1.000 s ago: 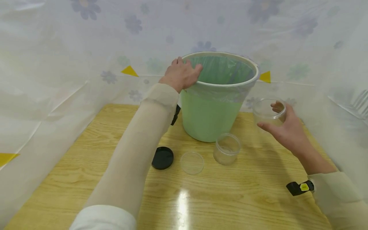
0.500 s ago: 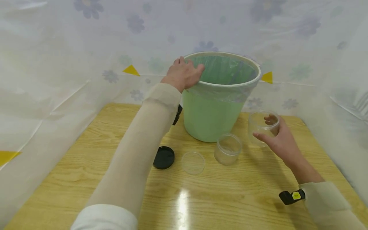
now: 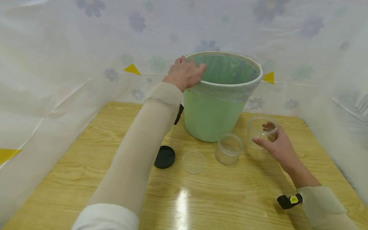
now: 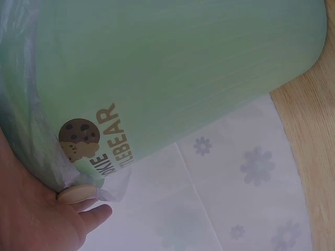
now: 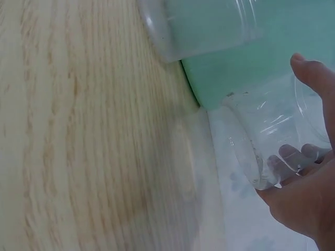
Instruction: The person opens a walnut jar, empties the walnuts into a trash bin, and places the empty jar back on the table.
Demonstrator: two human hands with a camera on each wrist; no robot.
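Observation:
A green bin point(image 3: 212, 111) lined with a thin plastic bag stands at the back of the wooden table point(image 3: 95, 159). My left hand point(image 3: 186, 72) lies over its left rim, fingers curled inside; in the left wrist view the thumb point(image 4: 97, 215) sits under the rim against the bin's wall point(image 4: 172, 68). My right hand point(image 3: 263, 134) grips an open clear jar point(image 3: 258, 125) low over the table, right of the bin; whether it touches the wood I cannot tell. The right wrist view shows that jar point(image 5: 272, 136) between thumb and fingers point(image 5: 306, 63).
A second open clear jar point(image 3: 228, 149) stands in front of the bin, also visible in the right wrist view point(image 5: 204, 26). Left of it lie a clear lid point(image 3: 194, 162) and a black lid point(image 3: 164, 157). Flowered plastic sheeting point(image 3: 57, 64) walls in the table.
My right hand has brought the clear jar down and leftward, from beside the bin's upper half to table level. The left hand has stayed on the rim.

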